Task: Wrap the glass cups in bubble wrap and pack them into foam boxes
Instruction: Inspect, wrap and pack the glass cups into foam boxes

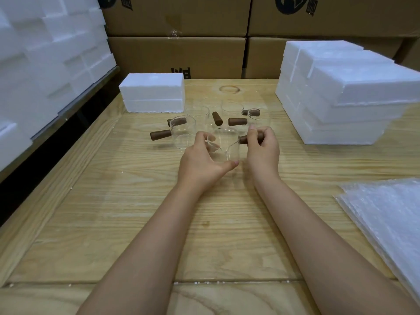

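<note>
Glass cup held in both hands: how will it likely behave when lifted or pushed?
The glass cup looks thin-walled and clear, so probably fragile and light. Its smooth wall may be slippery; the left hand cups it. The wooden handle, gripped by the right hand, sticks out sideways, so it may tip that way.

Clear glass cups [183, 133] with dark brown handles [160, 135], white foam boxes [152, 93], tan wood-grain table [127, 214], brown cartons [177, 57].
</note>
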The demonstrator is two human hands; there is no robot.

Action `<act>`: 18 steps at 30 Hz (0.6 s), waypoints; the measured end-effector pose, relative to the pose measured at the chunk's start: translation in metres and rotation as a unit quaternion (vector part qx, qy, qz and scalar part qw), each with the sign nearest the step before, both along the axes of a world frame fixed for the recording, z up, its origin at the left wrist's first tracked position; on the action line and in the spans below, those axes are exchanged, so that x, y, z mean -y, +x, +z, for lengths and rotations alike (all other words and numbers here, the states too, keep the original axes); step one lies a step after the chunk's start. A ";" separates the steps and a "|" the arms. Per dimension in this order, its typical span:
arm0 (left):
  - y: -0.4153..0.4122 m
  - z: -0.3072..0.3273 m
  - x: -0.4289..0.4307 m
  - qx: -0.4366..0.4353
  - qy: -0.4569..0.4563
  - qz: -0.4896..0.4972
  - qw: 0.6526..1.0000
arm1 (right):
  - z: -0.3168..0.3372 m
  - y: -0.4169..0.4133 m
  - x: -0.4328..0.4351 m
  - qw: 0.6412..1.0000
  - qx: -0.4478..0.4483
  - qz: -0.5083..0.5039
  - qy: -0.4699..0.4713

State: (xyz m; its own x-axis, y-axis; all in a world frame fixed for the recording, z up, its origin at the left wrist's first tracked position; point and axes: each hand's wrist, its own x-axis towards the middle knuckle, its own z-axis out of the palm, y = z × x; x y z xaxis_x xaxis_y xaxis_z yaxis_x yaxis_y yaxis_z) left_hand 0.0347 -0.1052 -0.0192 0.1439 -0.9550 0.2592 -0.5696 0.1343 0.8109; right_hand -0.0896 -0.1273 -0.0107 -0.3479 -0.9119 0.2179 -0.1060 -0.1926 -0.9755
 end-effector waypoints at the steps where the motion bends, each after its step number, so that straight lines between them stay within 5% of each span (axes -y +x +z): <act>1: 0.001 0.001 -0.001 0.015 0.009 0.005 1.000 | -0.002 -0.001 0.000 0.999 -0.033 -0.005 0.003; 18: 0.005 -0.004 0.003 0.076 0.086 0.016 0.993 | -0.004 -0.007 -0.004 0.955 -0.290 -0.026 0.061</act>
